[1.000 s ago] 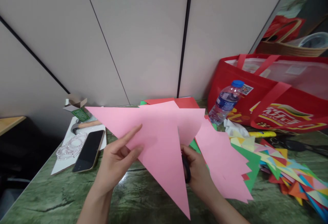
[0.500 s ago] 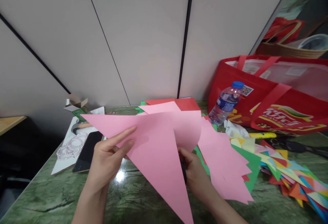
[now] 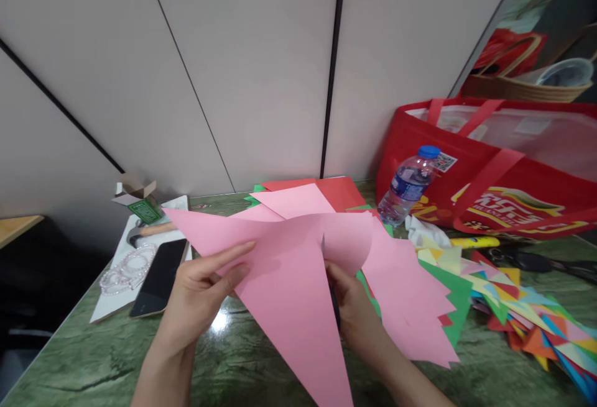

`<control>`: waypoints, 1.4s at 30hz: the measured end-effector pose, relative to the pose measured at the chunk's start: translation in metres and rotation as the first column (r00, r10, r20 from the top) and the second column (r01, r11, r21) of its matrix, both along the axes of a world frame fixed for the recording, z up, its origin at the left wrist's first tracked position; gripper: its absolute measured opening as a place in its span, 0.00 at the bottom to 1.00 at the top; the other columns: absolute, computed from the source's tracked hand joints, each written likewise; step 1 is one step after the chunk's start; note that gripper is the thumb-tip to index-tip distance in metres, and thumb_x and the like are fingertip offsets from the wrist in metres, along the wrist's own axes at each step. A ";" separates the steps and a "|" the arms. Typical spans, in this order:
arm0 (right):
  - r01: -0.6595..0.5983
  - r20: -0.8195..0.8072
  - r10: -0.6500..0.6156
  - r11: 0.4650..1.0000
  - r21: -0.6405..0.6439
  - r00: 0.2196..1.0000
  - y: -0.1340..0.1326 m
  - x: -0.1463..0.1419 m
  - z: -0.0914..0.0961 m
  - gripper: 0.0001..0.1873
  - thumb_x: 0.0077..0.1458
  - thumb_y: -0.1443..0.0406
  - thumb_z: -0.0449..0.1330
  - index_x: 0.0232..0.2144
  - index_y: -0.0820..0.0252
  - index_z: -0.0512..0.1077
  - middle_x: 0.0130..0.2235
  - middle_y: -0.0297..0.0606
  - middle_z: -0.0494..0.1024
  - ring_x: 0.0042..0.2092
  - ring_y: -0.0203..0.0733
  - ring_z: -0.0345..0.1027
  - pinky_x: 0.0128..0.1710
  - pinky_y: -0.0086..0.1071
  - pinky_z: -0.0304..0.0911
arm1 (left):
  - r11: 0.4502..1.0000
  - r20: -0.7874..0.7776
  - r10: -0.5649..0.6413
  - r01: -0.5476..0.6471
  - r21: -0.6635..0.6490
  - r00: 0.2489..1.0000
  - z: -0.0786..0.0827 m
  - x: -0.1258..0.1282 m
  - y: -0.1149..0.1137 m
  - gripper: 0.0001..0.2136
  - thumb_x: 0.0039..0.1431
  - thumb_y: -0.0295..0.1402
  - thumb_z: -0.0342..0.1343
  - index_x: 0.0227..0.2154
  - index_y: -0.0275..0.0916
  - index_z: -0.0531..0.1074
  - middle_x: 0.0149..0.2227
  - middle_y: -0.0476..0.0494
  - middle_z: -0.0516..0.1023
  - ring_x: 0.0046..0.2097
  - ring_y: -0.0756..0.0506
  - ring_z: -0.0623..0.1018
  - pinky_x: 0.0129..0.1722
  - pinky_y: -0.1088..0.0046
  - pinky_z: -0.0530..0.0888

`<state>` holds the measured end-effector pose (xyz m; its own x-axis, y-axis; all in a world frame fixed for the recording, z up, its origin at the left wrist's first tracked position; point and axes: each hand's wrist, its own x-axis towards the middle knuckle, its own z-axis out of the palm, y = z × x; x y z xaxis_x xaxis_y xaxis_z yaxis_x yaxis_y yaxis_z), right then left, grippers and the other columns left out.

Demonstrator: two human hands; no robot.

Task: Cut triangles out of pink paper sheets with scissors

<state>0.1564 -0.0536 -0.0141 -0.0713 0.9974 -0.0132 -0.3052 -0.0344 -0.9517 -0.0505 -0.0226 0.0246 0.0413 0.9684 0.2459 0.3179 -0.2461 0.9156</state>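
Observation:
A large pink paper sheet (image 3: 284,283) is held up above the green table (image 3: 233,363). My left hand (image 3: 200,289) pinches its left edge, with thumb and forefinger lying on the near face. My right hand (image 3: 349,307) is closed round scissors (image 3: 334,307), whose dark handle shows in part behind the sheet. A bit of blade stands in the cut that runs up the right side of the paper. The flap right of the cut curls away. Behind and to the right lie pink sheets with zigzag edges (image 3: 408,301), over green and red paper (image 3: 445,295).
At left are a phone (image 3: 158,279), beaded loops (image 3: 128,269), a hammer-like tool (image 3: 152,230) and a small box (image 3: 140,202). At right stand a water bottle (image 3: 408,186) and a red bag (image 3: 489,177), with folded coloured paper pieces (image 3: 527,307) in front.
The scissors blade now shows at the top of the cut, where it was hidden before. The sheet's left tip and my left hand have shifted slightly right.

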 end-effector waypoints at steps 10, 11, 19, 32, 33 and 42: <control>0.040 -0.014 -0.040 0.999 0.019 0.999 0.000 0.000 -0.005 0.16 0.39 0.72 0.63 0.35 0.56 0.74 0.37 0.34 0.80 0.39 0.42 0.73 0.36 0.31 0.68 | 1.000 -0.066 -0.003 0.004 0.002 0.998 0.005 0.003 -0.001 0.13 0.50 0.29 0.59 0.40 0.44 0.79 0.14 0.59 0.45 0.17 0.56 0.45 0.14 0.79 0.42; 0.042 -0.018 -0.042 0.999 0.020 0.999 0.000 0.000 -0.005 0.16 0.39 0.72 0.63 0.35 0.56 0.74 0.37 0.34 0.80 0.39 0.42 0.73 0.35 0.31 0.68 | 1.000 -0.067 -0.006 0.006 0.003 0.998 0.005 0.003 -0.001 0.13 0.50 0.29 0.59 0.40 0.43 0.79 0.13 0.59 0.45 0.17 0.56 0.45 0.14 0.79 0.42; 0.069 -0.006 -0.069 0.998 -0.007 0.998 0.000 -0.001 0.000 0.15 0.37 0.72 0.61 0.32 0.56 0.74 0.35 0.35 0.81 0.36 0.43 0.74 0.33 0.32 0.68 | 1.000 -0.089 0.006 -0.005 0.016 0.996 0.005 0.002 -0.003 0.14 0.49 0.31 0.60 0.41 0.42 0.78 0.12 0.60 0.45 0.16 0.56 0.45 0.12 0.79 0.42; 0.086 0.014 -0.085 0.996 -0.019 0.996 0.000 -0.001 0.003 0.12 0.37 0.71 0.60 0.29 0.57 0.74 0.30 0.33 0.81 0.32 0.41 0.73 0.31 0.32 0.69 | 1.000 -0.091 0.008 -0.009 -0.009 0.996 0.004 0.002 -0.003 0.15 0.50 0.33 0.60 0.43 0.43 0.78 0.13 0.59 0.44 0.16 0.56 0.44 0.13 0.78 0.42; 0.088 0.010 -0.088 0.996 -0.028 0.996 0.000 -0.001 0.003 0.11 0.37 0.71 0.60 0.28 0.57 0.74 0.30 0.33 0.81 0.32 0.41 0.73 0.31 0.31 0.68 | 1.000 -0.090 0.010 -0.011 -0.012 0.996 0.005 0.003 -0.003 0.15 0.50 0.33 0.60 0.43 0.43 0.78 0.13 0.59 0.44 0.16 0.56 0.44 0.13 0.78 0.42; 0.104 -0.021 -0.106 0.992 -0.070 0.994 -0.001 -0.002 0.001 0.09 0.35 0.67 0.63 0.26 0.58 0.75 0.29 0.34 0.80 0.31 0.42 0.72 0.28 0.31 0.67 | 0.999 -0.091 0.022 -0.025 -0.034 0.996 0.005 0.002 -0.005 0.16 0.49 0.33 0.60 0.43 0.43 0.78 0.13 0.59 0.44 0.18 0.55 0.44 0.14 0.77 0.42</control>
